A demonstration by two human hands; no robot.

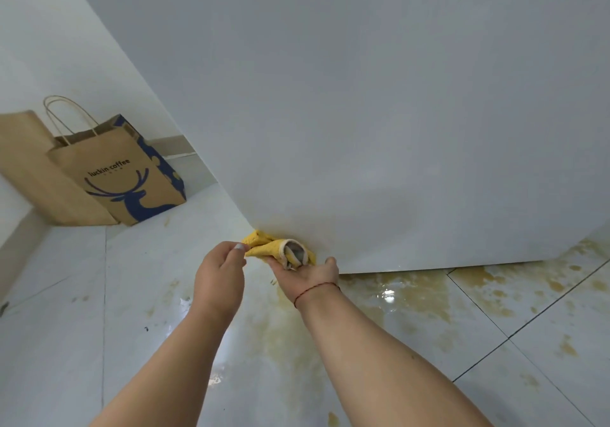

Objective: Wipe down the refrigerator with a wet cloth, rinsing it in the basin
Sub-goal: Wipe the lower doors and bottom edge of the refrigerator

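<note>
Pressing a yellow cloth (275, 249) against the refrigerator (379, 112) at its bottom edge, the right hand (308, 271) cups the limp, light, probably sodden bundle while the left hand (220, 271) pinches one corner, a bunched fistful looking the surest grip.

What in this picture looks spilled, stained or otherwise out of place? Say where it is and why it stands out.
Yellow-brown stains spread over the wet, shiny floor tiles along the refrigerator base, thickest to the right of the hands. They look like a dirty spill on an otherwise pale floor. The yellow cloth is bunched at the bottom edge.
</note>
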